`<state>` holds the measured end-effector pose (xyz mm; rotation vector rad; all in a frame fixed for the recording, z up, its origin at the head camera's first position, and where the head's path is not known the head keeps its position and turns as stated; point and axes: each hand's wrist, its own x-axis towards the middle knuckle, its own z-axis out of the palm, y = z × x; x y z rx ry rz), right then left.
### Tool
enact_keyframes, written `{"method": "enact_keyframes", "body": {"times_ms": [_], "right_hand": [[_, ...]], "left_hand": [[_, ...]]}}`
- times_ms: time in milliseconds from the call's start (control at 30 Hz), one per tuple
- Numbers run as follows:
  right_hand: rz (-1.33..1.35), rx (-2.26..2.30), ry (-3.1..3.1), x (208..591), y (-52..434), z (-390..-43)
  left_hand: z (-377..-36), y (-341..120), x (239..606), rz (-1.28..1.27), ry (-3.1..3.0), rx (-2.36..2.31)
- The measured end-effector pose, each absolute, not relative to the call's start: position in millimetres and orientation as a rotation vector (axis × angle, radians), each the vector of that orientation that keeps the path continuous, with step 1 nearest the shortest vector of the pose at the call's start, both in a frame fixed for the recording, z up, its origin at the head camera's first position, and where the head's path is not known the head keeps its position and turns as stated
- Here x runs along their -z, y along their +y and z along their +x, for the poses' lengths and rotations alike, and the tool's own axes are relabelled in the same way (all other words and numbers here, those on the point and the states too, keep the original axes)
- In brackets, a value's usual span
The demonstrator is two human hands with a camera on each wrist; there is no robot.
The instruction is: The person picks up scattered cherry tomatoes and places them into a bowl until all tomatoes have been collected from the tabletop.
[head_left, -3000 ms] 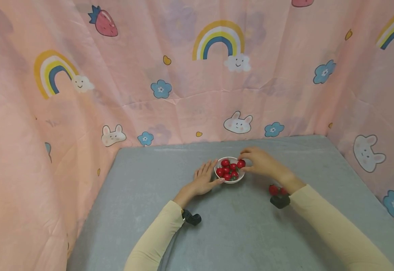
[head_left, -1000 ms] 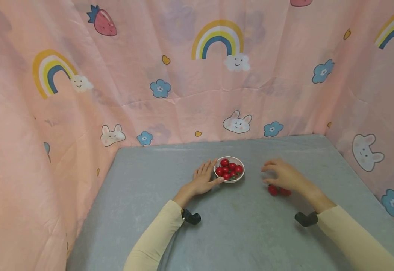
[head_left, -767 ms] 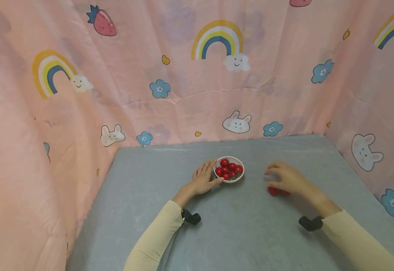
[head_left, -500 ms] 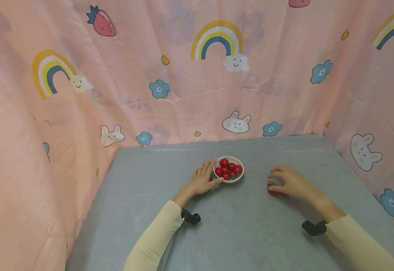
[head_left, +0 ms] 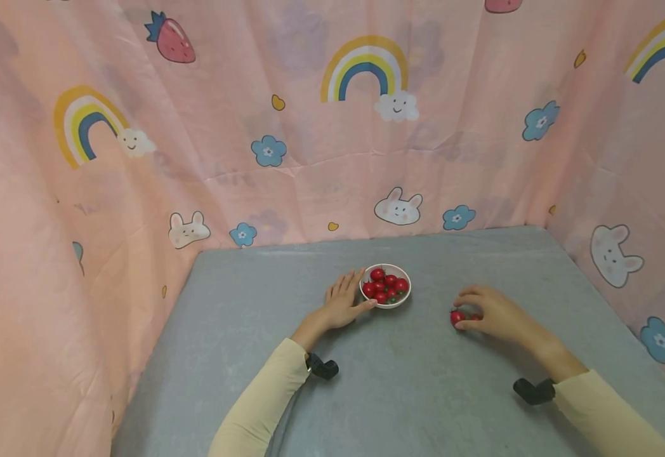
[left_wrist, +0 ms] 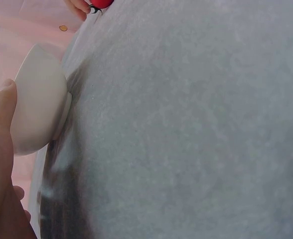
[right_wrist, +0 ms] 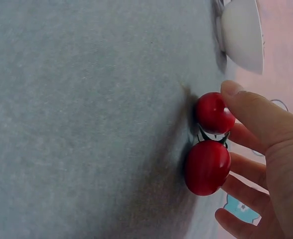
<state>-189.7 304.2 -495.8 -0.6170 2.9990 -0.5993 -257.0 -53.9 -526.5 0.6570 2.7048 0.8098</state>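
Note:
A small white bowl (head_left: 403, 297) with several red cherry tomatoes (head_left: 386, 285) stands mid-table. My left hand (head_left: 348, 296) lies flat on the grey cloth beside it, thumb (left_wrist: 0, 107) against the bowl's wall (left_wrist: 37, 104). To the right, two loose cherry tomatoes (head_left: 457, 317) lie on the cloth. My right hand (head_left: 483, 309) curls over them. In the right wrist view the thumb (right_wrist: 251, 115) presses the nearer tomato (right_wrist: 214, 113). The other fingers curl behind the second tomato (right_wrist: 207, 167).
The grey-covered table (head_left: 401, 393) is walled on three sides by a pink curtain (head_left: 309, 158) printed with rainbows and bunnies. A black wrist camera (head_left: 323, 367) sits under the left sleeve and another (head_left: 533, 390) under the right.
My right hand left the bowl, moved right and toward me, and came down around the two loose tomatoes. The left hand and the bowl stayed put.

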Motion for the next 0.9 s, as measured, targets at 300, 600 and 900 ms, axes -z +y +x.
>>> {"method": "enact_keyframes", "body": {"times_ms": [300,600,900], "right_hand": [[-0.599,0.600,2.971,500.2,305.1,-189.0],[-0.606,0.618,2.985,506.2,306.6,-190.2],[-0.607,0.622,2.985,503.9,304.1,-191.6]], "left_hand": [[-257.0,-53.6,527.0,0.648,2.712,-0.800],[-256.2,-53.8,525.2,0.646,2.707,-0.807],[-255.7,-54.0,525.1,0.644,2.706,-0.804]]}}
